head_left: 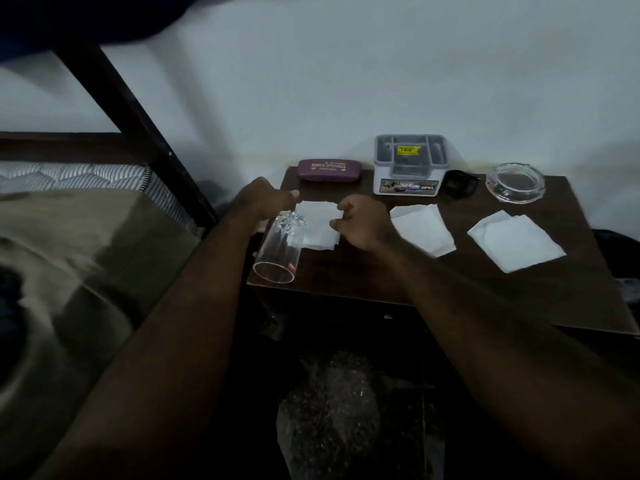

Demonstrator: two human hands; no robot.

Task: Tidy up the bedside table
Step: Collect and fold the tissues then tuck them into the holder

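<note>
Glass (280,249) tipped on its side at the worktop's (363,271) left front edge, mouth toward the camera, likely knocked over and awaiting righting. Left hand (268,199) and right hand (363,221) pinching opposite edges of the left tissue (317,225), each grip closed to thumb and fingertips on the paper, probably to fold or square it. Further right, two more tissues (424,232) (516,240) lying flat and apart; behind, case (329,170), box (410,164), dark object (460,183), ashtray (515,182) lined along the wall, seemingly already put in order.
</note>
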